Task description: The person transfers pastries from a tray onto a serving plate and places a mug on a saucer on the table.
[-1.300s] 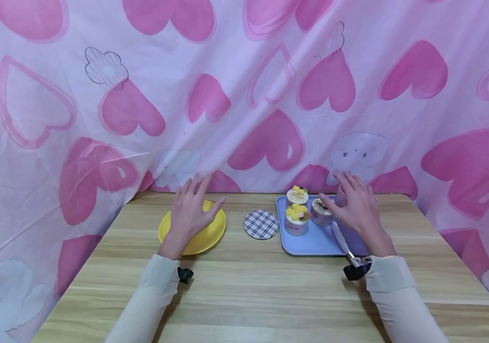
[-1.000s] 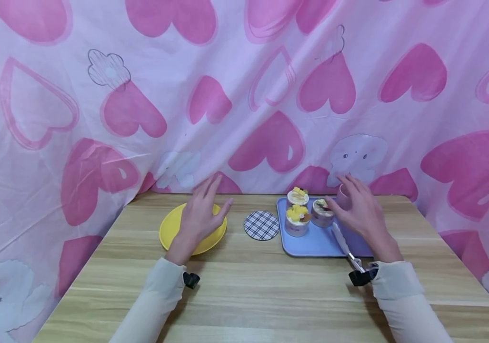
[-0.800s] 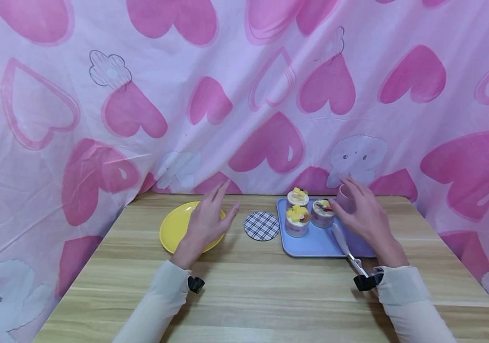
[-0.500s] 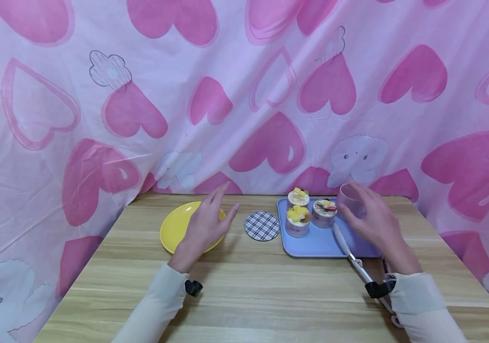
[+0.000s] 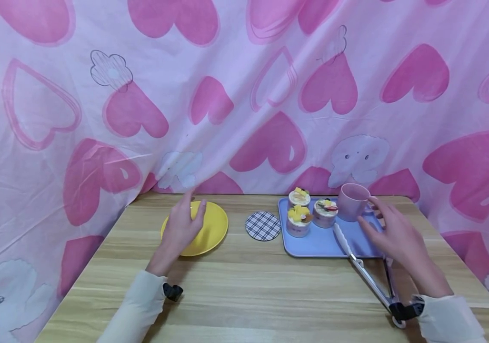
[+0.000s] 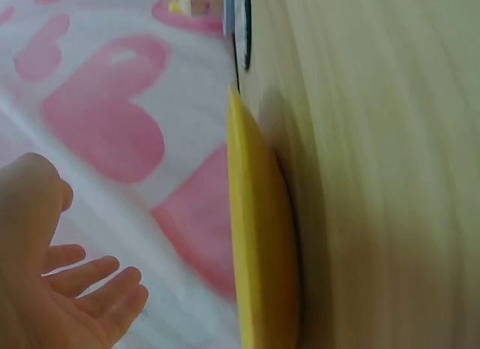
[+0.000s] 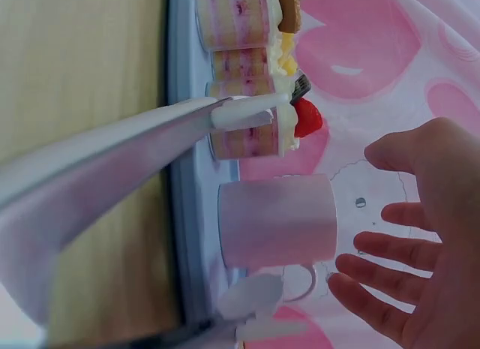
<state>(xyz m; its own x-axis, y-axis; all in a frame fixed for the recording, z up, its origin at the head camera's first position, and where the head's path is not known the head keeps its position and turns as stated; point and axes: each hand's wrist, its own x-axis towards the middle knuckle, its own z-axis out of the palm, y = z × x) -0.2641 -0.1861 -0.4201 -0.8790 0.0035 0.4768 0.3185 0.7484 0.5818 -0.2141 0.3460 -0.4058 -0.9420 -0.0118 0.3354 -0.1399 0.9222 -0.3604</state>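
Observation:
My left hand [image 5: 179,226] hovers over the yellow plate [image 5: 213,231] with fingers extended. In the left wrist view it stays apart from the plate [image 6: 259,244], seen edge-on. To the right, my right hand [image 5: 400,238] is held beside the pink mug [image 5: 351,204], fingers spread near the handle side. The right wrist view shows nothing in that hand [image 7: 420,244], with the mug [image 7: 277,221] in front of it. Metal tongs with white tips [image 5: 370,281] lean with their tips on the blue tray [image 5: 313,247], below the right hand.
Several small cake cups [image 5: 298,227] topped with fruit and cream stand on the left part of the tray. A round checked coaster [image 5: 263,226] lies between plate and tray on the wooden table [image 5: 244,295]. A pink heart-print cloth [image 5: 244,95] hangs behind.
My right hand has moved right and towards me, uncovering the mug and the tongs. My left hand went right over the plate, then back left.

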